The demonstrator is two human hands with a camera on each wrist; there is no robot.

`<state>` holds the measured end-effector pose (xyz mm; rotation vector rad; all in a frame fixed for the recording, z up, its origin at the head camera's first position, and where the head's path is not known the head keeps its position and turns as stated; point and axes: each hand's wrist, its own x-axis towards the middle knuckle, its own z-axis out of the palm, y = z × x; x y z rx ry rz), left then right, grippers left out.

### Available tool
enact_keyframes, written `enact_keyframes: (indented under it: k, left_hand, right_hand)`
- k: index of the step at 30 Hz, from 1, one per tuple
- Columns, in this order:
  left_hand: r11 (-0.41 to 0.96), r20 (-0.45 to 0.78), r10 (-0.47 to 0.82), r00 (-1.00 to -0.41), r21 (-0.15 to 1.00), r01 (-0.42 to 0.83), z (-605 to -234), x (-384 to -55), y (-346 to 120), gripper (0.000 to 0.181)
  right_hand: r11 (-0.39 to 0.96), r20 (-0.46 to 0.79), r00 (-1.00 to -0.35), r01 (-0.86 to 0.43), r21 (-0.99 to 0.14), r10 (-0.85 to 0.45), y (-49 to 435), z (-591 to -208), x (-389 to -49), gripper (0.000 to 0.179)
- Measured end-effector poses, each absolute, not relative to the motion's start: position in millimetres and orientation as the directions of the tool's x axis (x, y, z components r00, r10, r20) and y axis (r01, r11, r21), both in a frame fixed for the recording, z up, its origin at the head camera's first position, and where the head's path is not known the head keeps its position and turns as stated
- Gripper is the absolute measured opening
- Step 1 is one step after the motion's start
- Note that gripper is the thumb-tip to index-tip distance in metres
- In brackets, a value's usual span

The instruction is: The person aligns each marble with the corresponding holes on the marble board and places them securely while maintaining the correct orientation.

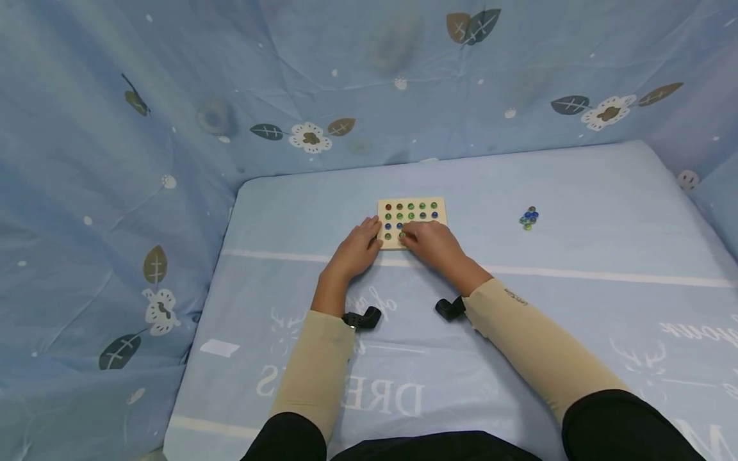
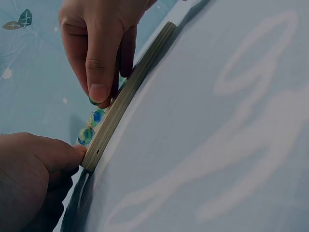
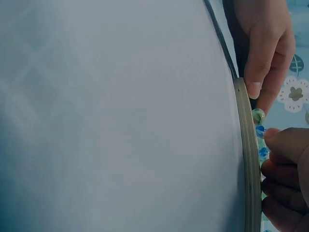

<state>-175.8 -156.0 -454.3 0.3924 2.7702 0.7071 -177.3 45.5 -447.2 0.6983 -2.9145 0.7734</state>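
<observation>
Homelike setting, exact kind unclear: flower-printed fabric [image 1: 357, 64] hung around, lettered cloth [image 1: 599, 218] spread flat.

A table draped in pale blue cloth fills the frame's centre and lower part, crossed by white stripes [image 1: 576, 273] and mirrored lettering [image 1: 383, 397]. Directly on it lie a wooden board [image 1: 410, 201] near the centre, loose glass marbles [image 1: 528, 218] clustered right of centre, and a small white rectangle [image 1: 220, 347] at lower left.
</observation>
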Motion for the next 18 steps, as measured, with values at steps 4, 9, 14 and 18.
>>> enact_keyframes:
  k: [4,9,14,18]
  left_hand:
    - [0.847,-0.182,0.320,-0.930,0.494,0.195,-455.0,-176.4,-155.6,0.054]
    - [0.844,-0.188,0.327,-0.926,0.498,0.197,-454.8,-177.3,-155.9,0.055]
    - [0.847,-0.194,0.324,-0.926,0.495,0.193,-455.7,-176.7,-155.7,0.055]
    - [0.847,-0.192,0.325,-0.926,0.495,0.195,-454.9,-176.1,-155.2,0.055]
  right_hand:
    - [0.787,0.142,-0.907,-0.415,-0.457,-0.396,42.9,-446.1,-177.2,0.017]
    - [0.803,0.143,-0.916,-0.398,-0.444,-0.376,39.7,-444.9,-177.4,0.015]
    - [0.818,0.135,-0.922,-0.384,-0.429,-0.362,37.2,-444.8,-176.4,0.014]
    - [0.824,0.128,-0.925,-0.378,-0.422,-0.358,37.1,-443.7,-175.3,0.015]
